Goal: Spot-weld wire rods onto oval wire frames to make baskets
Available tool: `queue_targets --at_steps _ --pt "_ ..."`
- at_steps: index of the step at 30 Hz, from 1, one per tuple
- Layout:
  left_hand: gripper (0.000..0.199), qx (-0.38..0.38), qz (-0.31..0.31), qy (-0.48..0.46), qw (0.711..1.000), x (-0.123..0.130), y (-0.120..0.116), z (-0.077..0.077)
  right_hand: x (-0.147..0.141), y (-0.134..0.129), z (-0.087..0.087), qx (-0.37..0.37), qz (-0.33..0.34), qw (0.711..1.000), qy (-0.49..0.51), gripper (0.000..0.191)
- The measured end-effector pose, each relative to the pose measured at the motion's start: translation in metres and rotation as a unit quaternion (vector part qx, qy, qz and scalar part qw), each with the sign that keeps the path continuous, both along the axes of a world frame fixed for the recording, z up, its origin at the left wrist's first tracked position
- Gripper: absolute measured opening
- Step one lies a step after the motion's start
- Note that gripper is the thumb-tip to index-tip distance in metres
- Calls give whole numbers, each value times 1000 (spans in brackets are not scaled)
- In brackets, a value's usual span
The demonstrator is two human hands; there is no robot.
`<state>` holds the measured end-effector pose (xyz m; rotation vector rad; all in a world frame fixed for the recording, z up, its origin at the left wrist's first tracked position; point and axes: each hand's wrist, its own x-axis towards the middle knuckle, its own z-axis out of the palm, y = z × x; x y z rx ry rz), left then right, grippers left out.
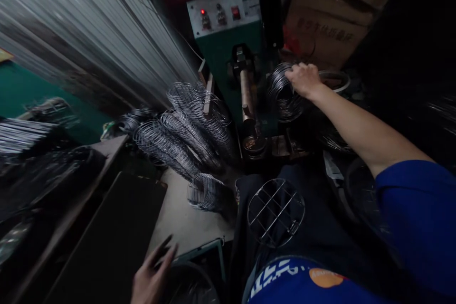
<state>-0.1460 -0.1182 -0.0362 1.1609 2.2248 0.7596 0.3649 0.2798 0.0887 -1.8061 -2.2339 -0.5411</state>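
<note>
My right hand (304, 80) reaches forward, its fingers curled over the top edge of a bundle of metal wire rings (285, 104) to the right of the machine's arm. How many rings it grips cannot be made out. At the lower left, my left hand (153, 273) is partly cut off by the frame, slightly blurred, with its fingers stretched out and apart. A dark strip by its fingers is too dim to tell. Across my lap lies a round wire grid (276, 213), with crossing bars inside a ring.
A green machine (221, 57) with a lit red lamp and horizontal metal arm (246, 99) stands ahead. Several stacks of wire rings (192, 140) lean on a pale tabletop (178, 209). Cardboard boxes (327, 19) stand behind at right; a dark phone-like slab (271, 19) is beside the panel.
</note>
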Motion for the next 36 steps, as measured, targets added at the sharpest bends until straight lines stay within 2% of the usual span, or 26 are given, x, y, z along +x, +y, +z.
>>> queue_targets --at_steps 2,3,5,7,9,12,15,18,21,25,28,30,32,34,36 --pt "79 -14 -122 -58 991 49 18 -18 7 -9 3 17 4 1000 -11 47" --pt "85 -12 -200 -74 977 75 26 -27 10 -14 2 22 9 999 -24 45" --pt "108 -20 -339 -64 939 123 39 -44 14 -26 -2 23 26 997 -63 42" --pt "116 -51 -407 -13 912 153 50 -54 14 -37 -13 10 54 993 -107 43" --pt "116 -75 -440 47 893 164 66 -55 11 -47 -25 -7 77 988 -135 42" --pt "116 -76 -486 102 864 159 102 -46 3 -62 -39 -29 90 985 -144 41" --pt "114 -79 -552 92 825 153 141 -39 0 -73 -41 -36 75 989 -126 39" --pt "115 -64 -602 44 795 151 161 -43 3 -81 -38 -28 44 995 -88 38" --pt "110 -22 -608 -15 794 149 155 -54 6 -92 -40 -51 21 997 -57 38" --pt "105 -7 -560 -82 824 147 133 -62 3 -129 -40 -92 40 995 -9 35" --pt "103 -11 -533 -128 836 143 127 -62 7 -173 -34 -9 70 988 137 27" --pt "106 -12 -514 -179 839 138 126 -65 11 -202 -38 43 52 965 253 23" --pt "105 -18 -462 -269 845 133 124 -70 9 -231 -58 17 12 930 367 20" --pt "92 -35 -362 -379 851 132 118 -77 0 -260 -94 -110 -26 870 480 23" --pt "75 -59 -249 -460 850 135 108 -83 -14 -287 -138 -251 -53 789 558 34"
